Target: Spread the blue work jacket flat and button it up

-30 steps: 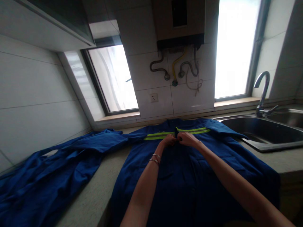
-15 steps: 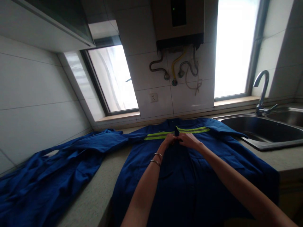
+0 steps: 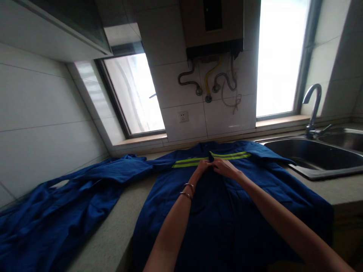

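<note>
A blue work jacket with yellow-green reflective stripes lies spread front side up, its collar toward the wall and its lower part hanging over the counter's front edge. My left hand is closed on the jacket's front edge at stripe level. Right beside it, my right hand pinches the facing front edge, where a small flap of cloth stands up between the two. The fingertips and whatever fastener lies under them are hidden. Two bracelets circle my left wrist.
Another blue garment lies crumpled on the left counter. At the right is a steel sink with a faucet, close to the jacket's sleeve. A water heater with pipes hangs on the tiled wall above a socket.
Both hands keep their hold at the same spot on the jacket front, with only a very slight finger shift. The whole view has drifted slightly.
</note>
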A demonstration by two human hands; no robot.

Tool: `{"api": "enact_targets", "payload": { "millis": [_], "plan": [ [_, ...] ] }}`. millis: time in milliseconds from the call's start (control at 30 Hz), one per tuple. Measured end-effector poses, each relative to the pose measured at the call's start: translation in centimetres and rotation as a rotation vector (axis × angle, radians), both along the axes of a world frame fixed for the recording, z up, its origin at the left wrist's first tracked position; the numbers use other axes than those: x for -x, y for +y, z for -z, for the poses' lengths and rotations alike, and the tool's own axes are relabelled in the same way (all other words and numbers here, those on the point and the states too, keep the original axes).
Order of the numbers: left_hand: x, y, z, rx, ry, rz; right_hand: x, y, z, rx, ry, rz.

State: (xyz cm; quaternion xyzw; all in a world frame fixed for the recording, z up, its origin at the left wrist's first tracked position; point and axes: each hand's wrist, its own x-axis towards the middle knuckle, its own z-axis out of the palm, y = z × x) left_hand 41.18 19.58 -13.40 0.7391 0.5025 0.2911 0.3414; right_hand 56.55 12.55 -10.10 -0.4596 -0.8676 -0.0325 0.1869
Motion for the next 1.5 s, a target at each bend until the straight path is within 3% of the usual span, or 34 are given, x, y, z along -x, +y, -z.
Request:
{"api": "enact_targets", "payload": {
  "millis": [233,500,633,733,800,900,1000,1100,1167,1300,1400,1500],
  "plan": [
    [-0.2,-0.1,-0.3,-0.027,-0.056,-0.053,-0.5,1.0,1.2,-0.026,0.097,0.056],
    [-0.6,-0.4,-0.9,0.019,-0.199,-0.031,-1.1,4.0,2.2,-0.048,0.524,0.133],
    [-0.8,-0.8,-1.3,0.069,-0.192,-0.033,-2.1,5.0,2.4,0.145,0.750,0.213],
    [-0.7,-1.5,-1.5,0.091,-0.193,0.008,-2.8,5.4,2.4,0.302,0.858,0.171],
    [-0.5,-2.3,-1.8,0.121,-0.183,0.061,-3.0,5.6,2.4,0.323,0.884,0.142],
    [0.2,-4.1,-2.5,0.203,-0.113,0.192,-3.1,5.9,2.5,0.291,0.861,0.133],
    [0.9,-6.2,-3.2,0.353,0.082,0.316,-3.1,5.9,2.6,0.247,0.815,0.119],
    [1.2,-7.7,-3.4,0.481,0.240,0.379,-3.0,5.2,2.3,0.177,0.744,0.111],
    [1.2,-8.2,-3.3,0.513,0.231,0.407,-2.8,4.2,1.6,0.076,0.641,0.119],
    [1.0,-8.0,-2.7,0.497,0.171,0.425,-1.9,0.5,-0.7,-0.122,0.375,0.124],
    [1.0,-7.6,-2.4,0.440,0.128,0.427,-0.8,-3.4,-2.0,-0.140,0.233,0.041],
    [1.2,-7.4,-2.4,0.389,0.074,0.448,-0.1,-7.5,-2.1,-0.108,0.101,-0.013]
  ]
}}
